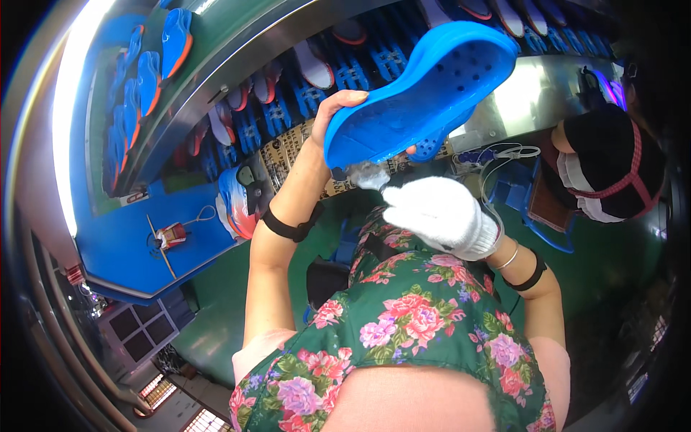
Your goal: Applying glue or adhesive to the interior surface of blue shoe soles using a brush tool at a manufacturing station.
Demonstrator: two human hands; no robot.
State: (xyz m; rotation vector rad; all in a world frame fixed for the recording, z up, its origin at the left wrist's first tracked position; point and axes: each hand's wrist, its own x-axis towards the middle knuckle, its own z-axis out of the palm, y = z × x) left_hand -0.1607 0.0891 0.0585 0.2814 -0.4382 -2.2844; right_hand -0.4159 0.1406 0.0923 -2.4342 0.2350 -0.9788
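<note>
My bare left hand (pixel 331 119) grips the heel end of a bright blue clog (pixel 389 108), holding it up and tilted. Its toe, dotted with holes, points to the upper right. Behind its lower edge another blue part with holes (pixel 430 147) shows; I cannot tell whether it is attached. My right hand (pixel 439 216), in a white knit glove, is just below the clog with its fingers pressed together. At those fingertips is a pale, translucent tuft (pixel 368 175), blurred, whose kind I cannot make out.
Beyond my hands a metal-edged rack (pixel 216 86) carries several shoe parts. Blue insoles with orange edges (pixel 149 83) lie at the upper left. A blue table (pixel 115 245) bears a stick and a small red item. Another person (pixel 604 158) sits on the right.
</note>
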